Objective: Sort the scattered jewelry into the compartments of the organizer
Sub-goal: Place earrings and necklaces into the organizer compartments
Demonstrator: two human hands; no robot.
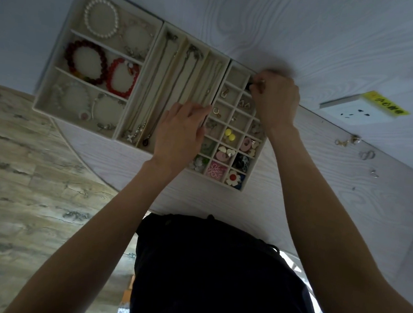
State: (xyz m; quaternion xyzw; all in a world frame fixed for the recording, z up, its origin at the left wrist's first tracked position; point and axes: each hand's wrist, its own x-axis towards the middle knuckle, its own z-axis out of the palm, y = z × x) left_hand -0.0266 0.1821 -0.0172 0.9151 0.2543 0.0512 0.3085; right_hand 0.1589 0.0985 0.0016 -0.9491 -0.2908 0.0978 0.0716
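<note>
White table (310, 40): right-hand fingers (259, 84) pinch dark earring (249, 86).

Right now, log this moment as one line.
right hand: pinching small dark piece over far grid cell | left hand: resting on grid tray edge | loose pieces: on table

trays (142, 80): 3 | hands (180, 131): 2 | red bracelets (121, 77): 2; pearl bracelet (101, 18): 1 | wall socket (354, 112): 1

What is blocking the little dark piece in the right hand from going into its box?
Nothing visible. The right hand pinches the small dark piece directly over a far compartment of the grid tray, with no lid or other item between them.
</note>
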